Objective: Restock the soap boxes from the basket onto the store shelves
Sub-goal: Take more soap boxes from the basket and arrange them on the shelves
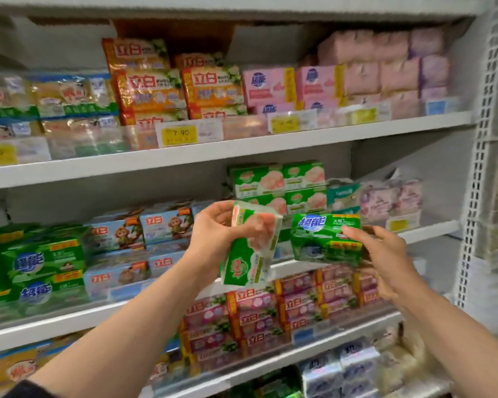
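We've got a pack in each hand, both up in front of the middle shelf. Left hand grips the white-and-green soap pack, held tilted, label facing us. Right hand holds the green soap pack from its right end, thumb on the front, roughly level.

To do this well: match each pack to its own stack first. The white-and-green one looks the same as the matching stack just behind it on the middle shelf, so it should go on top or alongside, turned flat w/ label out. The green one matches the green stack far left on that shelf, well apart from the right hand, so that's a reach across. Place one at a time; don't cross arms.

Around: orange packs and pink packs on the shelf above, price tag on its edge, pink-red packs below. The view's blurry, so brand match is prob. right, not certain. Basket isn't in view.
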`<state>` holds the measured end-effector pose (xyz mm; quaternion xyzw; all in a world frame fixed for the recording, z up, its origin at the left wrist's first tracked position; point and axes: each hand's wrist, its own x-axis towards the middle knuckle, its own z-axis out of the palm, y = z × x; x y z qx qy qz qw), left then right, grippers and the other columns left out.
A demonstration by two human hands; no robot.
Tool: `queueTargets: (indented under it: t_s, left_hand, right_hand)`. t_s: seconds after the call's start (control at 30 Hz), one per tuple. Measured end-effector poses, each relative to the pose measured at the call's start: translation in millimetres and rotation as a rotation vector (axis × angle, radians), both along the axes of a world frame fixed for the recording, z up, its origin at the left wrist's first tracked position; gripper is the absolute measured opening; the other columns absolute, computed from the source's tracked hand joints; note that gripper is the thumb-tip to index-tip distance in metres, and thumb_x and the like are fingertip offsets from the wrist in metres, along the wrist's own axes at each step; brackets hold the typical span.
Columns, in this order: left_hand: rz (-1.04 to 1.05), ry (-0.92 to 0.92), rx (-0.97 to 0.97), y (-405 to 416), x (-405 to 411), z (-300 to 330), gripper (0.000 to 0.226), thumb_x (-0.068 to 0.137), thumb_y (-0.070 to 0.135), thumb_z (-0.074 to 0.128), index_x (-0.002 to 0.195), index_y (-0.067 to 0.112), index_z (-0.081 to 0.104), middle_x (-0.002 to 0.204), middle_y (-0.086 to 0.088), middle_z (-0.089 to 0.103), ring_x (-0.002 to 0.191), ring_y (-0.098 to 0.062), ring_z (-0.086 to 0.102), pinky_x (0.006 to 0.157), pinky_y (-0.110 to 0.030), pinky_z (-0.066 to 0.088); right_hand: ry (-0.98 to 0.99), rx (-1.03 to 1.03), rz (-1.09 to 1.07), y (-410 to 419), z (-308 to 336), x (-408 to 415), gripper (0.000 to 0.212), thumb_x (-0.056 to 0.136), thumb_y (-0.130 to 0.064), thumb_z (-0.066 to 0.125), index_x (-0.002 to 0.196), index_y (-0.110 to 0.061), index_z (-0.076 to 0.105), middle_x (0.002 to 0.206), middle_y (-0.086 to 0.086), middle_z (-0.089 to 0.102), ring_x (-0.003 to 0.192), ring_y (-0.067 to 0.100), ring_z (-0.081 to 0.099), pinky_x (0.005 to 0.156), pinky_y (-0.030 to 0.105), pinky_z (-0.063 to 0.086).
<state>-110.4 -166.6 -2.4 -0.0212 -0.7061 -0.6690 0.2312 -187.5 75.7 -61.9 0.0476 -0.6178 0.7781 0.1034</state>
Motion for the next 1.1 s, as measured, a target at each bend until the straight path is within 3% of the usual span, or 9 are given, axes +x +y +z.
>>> queueTargets:
  t_s: [0.13, 0.23, 0.4, 0.47, 0.67, 0.77, 0.83, 0.93, 1.1]
  left_hand:
    - [0.007, 0.08, -0.277, 45, -44, 20, 0.062, 0.052, 0.015, 0.093, 0.109, 0.012, 0.069, 0.1, -0.006, 0.073, 0.092, -0.018, 0.068, 0.088, -0.038, 0.055]
    - [0.056, 0.154, -0.625, 79, -72, 36, 0.069, 0.059, 0.026, 0.092, 0.122, 0.013, 0.066, 0.117, 0.001, 0.067, 0.108, -0.012, 0.061, 0.097, -0.031, 0.048]
    - [0.146, 0.152, -1.057, 110, -104, 54, 0.047, 0.067, 0.034, 0.086, 0.107, 0.014, 0.072, 0.088, 0.004, 0.067, 0.077, -0.008, 0.055, 0.069, -0.028, 0.043]
    - [0.178, 0.084, -1.182, 112, -118, 58, 0.044, 0.069, 0.033, 0.083, 0.107, 0.014, 0.071, 0.086, 0.004, 0.064, 0.078, -0.013, 0.059, 0.069, -0.032, 0.047]
    - [0.202, -0.086, -1.339, 85, -154, 59, 0.07, 0.07, 0.034, 0.086, 0.128, 0.008, 0.058, 0.121, -0.004, 0.064, 0.11, -0.023, 0.06, 0.089, -0.032, 0.05]
    - [0.189, -0.132, -1.359, 64, -160, 47, 0.06, 0.079, 0.028, 0.079, 0.132, 0.012, 0.056, 0.127, -0.002, 0.06, 0.114, -0.02, 0.057, 0.091, -0.027, 0.045]
    - [0.21, -0.069, -1.352, 53, -157, 36, 0.05, 0.084, 0.025, 0.074, 0.131, 0.019, 0.058, 0.131, 0.001, 0.059, 0.119, -0.017, 0.054, 0.097, -0.024, 0.042]
    - [0.3, 0.072, -1.398, 42, -139, 11, 0.06, 0.083, 0.022, 0.074, 0.138, 0.027, 0.051, 0.137, 0.002, 0.055, 0.124, -0.018, 0.05, 0.102, -0.027, 0.039]
    - [0.559, 0.299, -1.576, 24, -117, -31, 0.076, 0.067, 0.028, 0.087, 0.135, 0.011, 0.055, 0.127, -0.01, 0.063, 0.107, -0.03, 0.065, 0.085, -0.038, 0.054]
  right_hand:
    - [-0.046, -0.148, -0.035, 39, 7, -22, 0.032, 0.075, -0.025, 0.077, 0.101, -0.009, 0.067, 0.082, 0.009, 0.073, 0.067, 0.02, 0.069, 0.061, 0.033, 0.054]
    - [-0.027, -0.208, -0.051, 63, 12, -33, 0.021, 0.077, -0.021, 0.075, 0.091, -0.012, 0.064, 0.067, 0.002, 0.072, 0.055, 0.013, 0.068, 0.049, 0.025, 0.054]
    - [-0.006, -0.228, -0.046, 86, 10, -45, 0.026, 0.077, -0.017, 0.075, 0.098, -0.006, 0.063, 0.078, 0.009, 0.072, 0.06, 0.015, 0.069, 0.047, 0.024, 0.056]
    - [0.013, -0.231, -0.051, 89, 4, -51, 0.029, 0.076, -0.015, 0.076, 0.1, -0.003, 0.064, 0.078, 0.009, 0.072, 0.06, 0.016, 0.07, 0.046, 0.024, 0.055]
    - [0.063, -0.219, -0.032, 81, -9, -69, 0.027, 0.074, -0.013, 0.077, 0.098, -0.006, 0.065, 0.085, 0.013, 0.071, 0.059, 0.014, 0.07, 0.044, 0.02, 0.05]
    - [0.063, -0.187, -0.02, 72, -14, -78, 0.026, 0.073, -0.018, 0.078, 0.094, -0.009, 0.067, 0.084, 0.01, 0.073, 0.064, 0.014, 0.071, 0.048, 0.021, 0.05]
    - [0.049, -0.202, -0.018, 64, -16, -82, 0.022, 0.075, -0.017, 0.078, 0.092, -0.009, 0.066, 0.081, 0.009, 0.072, 0.06, 0.011, 0.069, 0.045, 0.019, 0.048]
    - [0.012, -0.251, -0.008, 56, -18, -86, 0.018, 0.077, -0.018, 0.075, 0.089, -0.012, 0.063, 0.083, 0.01, 0.069, 0.063, 0.018, 0.068, 0.043, 0.02, 0.046]
    - [-0.051, -0.261, 0.018, 49, -24, -91, 0.021, 0.077, -0.025, 0.075, 0.093, -0.016, 0.064, 0.086, 0.006, 0.072, 0.071, 0.019, 0.069, 0.055, 0.028, 0.049]
